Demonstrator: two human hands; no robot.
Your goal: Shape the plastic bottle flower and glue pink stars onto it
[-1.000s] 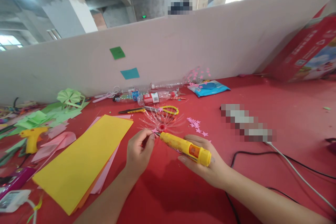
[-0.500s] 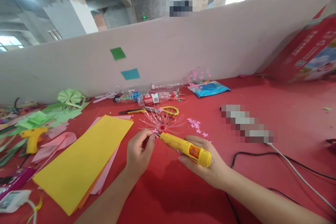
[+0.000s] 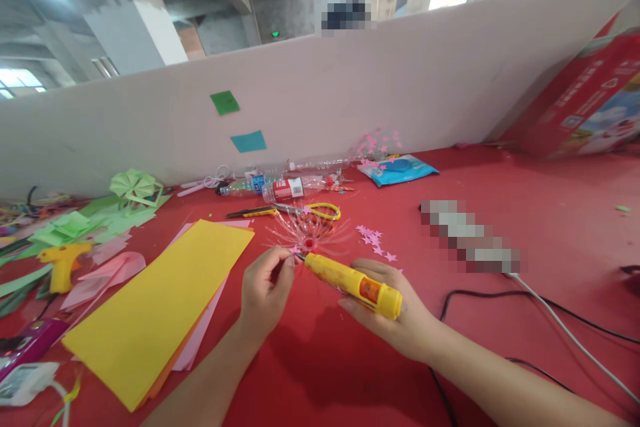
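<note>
Nearest, to the right of the yellow glue gun point(image 3: 345, 277), a black cord point(image 3: 441, 383) ran beneath the right forearm, where a sideways sweep could have snagged it. The right hand point(image 3: 407, 323) was wrapped around the glue gun. The left hand point(image 3: 267, 290), apart from the right and to the left of the glue gun, pinched a small pink star point(image 3: 295, 250) between thumb and finger, right at the gun's nozzle. That closeness seemed the main hazard: if the nozzle was hot, a slip could have burned a fingertip, and too much glue could have stuck the star to the skin. Just beyond the glue gun's tip lay the clear fringed piece point(image 3: 309, 245); its thin strips could have bent or softened if the nozzle brushed them. Farther beyond the gun, loose pink stars point(image 3: 370, 235) could have scattered at a careless knock.
</note>
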